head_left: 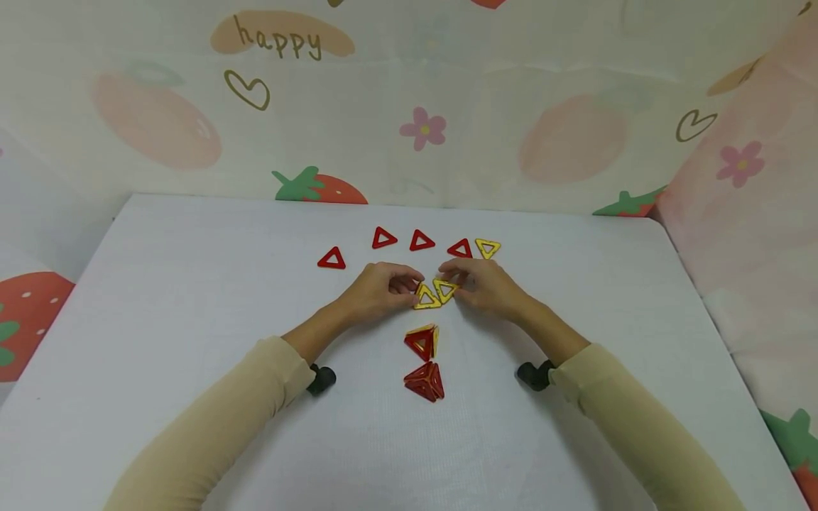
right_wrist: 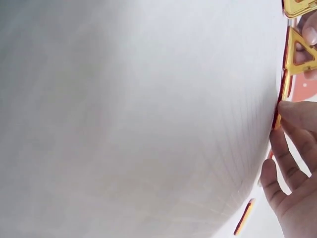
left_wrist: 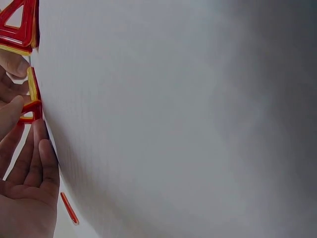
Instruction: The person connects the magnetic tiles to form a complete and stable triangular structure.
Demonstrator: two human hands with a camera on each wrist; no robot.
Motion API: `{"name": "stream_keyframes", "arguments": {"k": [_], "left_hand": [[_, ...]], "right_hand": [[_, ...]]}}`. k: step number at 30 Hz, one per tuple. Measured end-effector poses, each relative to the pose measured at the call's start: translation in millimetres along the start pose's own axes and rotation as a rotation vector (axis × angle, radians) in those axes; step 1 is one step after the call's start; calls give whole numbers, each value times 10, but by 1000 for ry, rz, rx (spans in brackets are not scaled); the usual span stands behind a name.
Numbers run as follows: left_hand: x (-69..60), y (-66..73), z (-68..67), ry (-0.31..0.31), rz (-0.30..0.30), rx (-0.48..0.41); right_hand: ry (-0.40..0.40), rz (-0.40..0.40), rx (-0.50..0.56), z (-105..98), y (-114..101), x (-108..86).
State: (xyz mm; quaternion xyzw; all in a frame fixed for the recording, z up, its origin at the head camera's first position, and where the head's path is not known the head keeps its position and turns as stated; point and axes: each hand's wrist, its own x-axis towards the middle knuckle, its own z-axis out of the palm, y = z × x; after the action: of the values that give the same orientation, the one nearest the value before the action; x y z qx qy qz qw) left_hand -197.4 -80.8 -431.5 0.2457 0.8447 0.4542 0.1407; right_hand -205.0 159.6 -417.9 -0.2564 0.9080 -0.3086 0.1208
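Observation:
In the head view, my left hand (head_left: 385, 289) pinches the left side of a yellow triangle (head_left: 427, 298) that meets a red piece, seen beside its fingers in the left wrist view (left_wrist: 30, 112). My right hand (head_left: 487, 285) pinches a second yellow triangle (head_left: 446, 290) just to the right; the two triangles touch or nearly touch. In the right wrist view one yellow triangle (right_wrist: 301, 53) stands tilted up, while the thumb and a finger hold a flat piece (right_wrist: 277, 116) near the table surface. The fingertips partly hide how the pieces join.
Nearer the body are a red-and-yellow pyramid (head_left: 422, 343) and a red pyramid (head_left: 424, 382). Beyond the hands lie several red triangles, among them one at far left (head_left: 331, 258) and one by the right hand (head_left: 460, 248), with a yellow triangle (head_left: 488, 248) beside it.

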Motion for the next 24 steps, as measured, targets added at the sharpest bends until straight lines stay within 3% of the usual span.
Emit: {"name": "stream_keyframes", "arguments": {"k": [24], "left_hand": [[-8, 15, 5, 5, -17, 0]], "right_hand": [[27, 93, -57, -15, -4, -14]]}}
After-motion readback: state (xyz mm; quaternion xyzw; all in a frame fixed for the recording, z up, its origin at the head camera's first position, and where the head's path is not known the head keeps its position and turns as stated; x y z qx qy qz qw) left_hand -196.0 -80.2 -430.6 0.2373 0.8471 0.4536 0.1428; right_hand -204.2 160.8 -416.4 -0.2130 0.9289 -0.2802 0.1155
